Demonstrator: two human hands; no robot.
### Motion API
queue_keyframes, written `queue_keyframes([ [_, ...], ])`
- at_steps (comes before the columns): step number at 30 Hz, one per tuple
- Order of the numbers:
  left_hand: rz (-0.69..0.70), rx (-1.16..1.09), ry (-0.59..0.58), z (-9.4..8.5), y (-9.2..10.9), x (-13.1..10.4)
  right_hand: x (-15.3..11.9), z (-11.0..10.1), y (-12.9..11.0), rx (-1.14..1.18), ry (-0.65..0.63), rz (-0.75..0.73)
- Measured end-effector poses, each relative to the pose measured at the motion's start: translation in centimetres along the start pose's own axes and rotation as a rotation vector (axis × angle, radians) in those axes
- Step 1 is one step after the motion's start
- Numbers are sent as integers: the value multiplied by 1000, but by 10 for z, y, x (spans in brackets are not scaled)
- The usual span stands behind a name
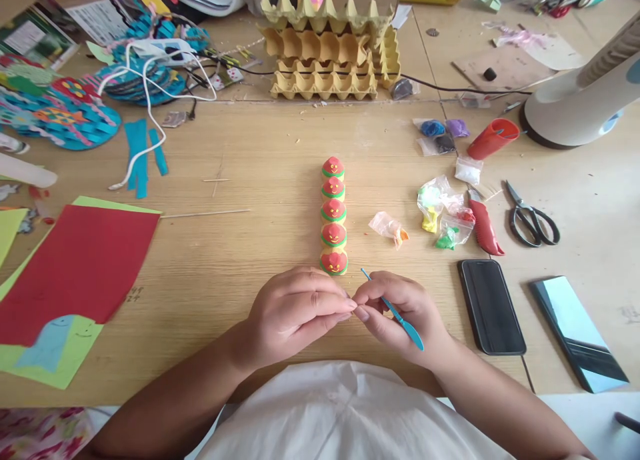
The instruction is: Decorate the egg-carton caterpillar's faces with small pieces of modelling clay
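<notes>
A strip of egg-carton cups (333, 210) stands upright in a line away from me, painted or covered in red with green bands and small yellow faces. Just in front of its near end, my left hand (300, 307) has its fingers pressed together, their tips meeting those of my right hand. Across the fingers of my right hand (400, 307) lies a blue plastic modelling tool (405, 327), its flat blade toward my wrist. Whatever is pinched between the fingertips is too small to make out. An opened bag of orange clay (393, 230) lies right of the strip.
Clay bags (445, 210), a red-handled knife (485, 227), scissors (533, 217) and two phones (493, 307) lie to the right. Egg cartons (323, 50) are stacked at the back. Red paper (85, 267) lies left, near a thin stick (205, 214). A lamp base (570, 117) stands far right.
</notes>
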State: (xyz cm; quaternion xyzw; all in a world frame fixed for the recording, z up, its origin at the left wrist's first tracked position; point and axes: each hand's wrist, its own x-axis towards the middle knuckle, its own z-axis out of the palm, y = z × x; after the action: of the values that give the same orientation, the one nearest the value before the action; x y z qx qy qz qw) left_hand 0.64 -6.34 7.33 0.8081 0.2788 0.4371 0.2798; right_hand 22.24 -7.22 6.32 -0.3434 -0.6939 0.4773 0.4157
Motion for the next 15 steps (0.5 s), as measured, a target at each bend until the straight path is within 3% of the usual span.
queue_keyframes([
  [15, -18, -28, 42, 1, 0, 1, -4, -1, 4, 154, -61, 130],
])
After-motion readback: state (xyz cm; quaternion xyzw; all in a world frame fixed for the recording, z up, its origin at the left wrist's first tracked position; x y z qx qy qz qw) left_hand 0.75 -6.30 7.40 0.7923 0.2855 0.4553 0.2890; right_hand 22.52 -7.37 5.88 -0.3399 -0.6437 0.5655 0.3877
